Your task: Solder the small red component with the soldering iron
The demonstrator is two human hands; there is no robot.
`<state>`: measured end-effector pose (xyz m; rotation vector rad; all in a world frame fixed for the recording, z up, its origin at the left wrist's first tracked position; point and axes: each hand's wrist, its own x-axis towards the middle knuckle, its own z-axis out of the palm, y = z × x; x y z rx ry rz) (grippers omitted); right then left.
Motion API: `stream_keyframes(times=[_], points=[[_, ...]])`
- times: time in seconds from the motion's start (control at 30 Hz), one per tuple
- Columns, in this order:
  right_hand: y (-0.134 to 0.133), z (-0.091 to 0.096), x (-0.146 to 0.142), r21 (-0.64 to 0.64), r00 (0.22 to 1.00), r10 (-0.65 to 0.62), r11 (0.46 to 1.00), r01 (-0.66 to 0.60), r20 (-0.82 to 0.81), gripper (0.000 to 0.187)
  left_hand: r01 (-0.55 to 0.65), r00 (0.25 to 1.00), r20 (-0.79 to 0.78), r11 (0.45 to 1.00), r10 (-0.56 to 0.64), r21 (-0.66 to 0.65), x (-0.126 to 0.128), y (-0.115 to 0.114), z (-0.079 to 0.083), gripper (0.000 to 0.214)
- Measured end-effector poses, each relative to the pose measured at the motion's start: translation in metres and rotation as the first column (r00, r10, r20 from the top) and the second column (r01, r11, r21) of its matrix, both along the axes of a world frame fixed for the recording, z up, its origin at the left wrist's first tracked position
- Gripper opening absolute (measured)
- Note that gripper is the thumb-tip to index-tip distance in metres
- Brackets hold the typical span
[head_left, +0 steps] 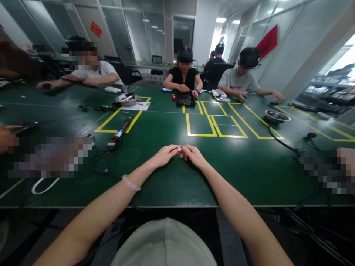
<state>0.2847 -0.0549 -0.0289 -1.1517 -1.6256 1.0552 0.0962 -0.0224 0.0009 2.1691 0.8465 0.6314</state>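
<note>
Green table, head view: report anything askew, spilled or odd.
Nothing spilled or visibly damaged. The black-and-silver electric screwdriver lies slantwise over a corner of the yellow tape outline, its black cable in loose loops. The left hand and right hand pinch a tiny pale part, too small to judge.

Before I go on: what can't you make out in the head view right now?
1. Head view: small part pinched between left hand and right hand, too small to identify.
2. Black tray contents: too distant and small.
3. Table near both side edges: pixelated patches hide what lies there.
</note>
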Motion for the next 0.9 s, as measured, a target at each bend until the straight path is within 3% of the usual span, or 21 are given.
stream_keyframes(times=[0.37,0.6,0.9], points=[[-0.005,0.004,-0.003,-0.033,1.0,0.004,0.999,-0.005,-0.012,0.035,0.004,0.991,-0.127,0.943,0.04,0.332,-0.008,-0.013,-0.005,0.042],[-0.003,-0.001,-0.004,-0.03,0.993,0.028,0.999,-0.032,-0.114,0.025,-0.045,0.993,-0.096,0.958,0.075,0.285,-0.012,-0.013,0.0,0.042],[-0.002,-0.004,-0.004,0.034,0.998,0.033,0.999,-0.031,-0.053,0.026,-0.094,0.995,0.027,0.984,0.091,0.148,-0.011,-0.018,0.007,0.024]])
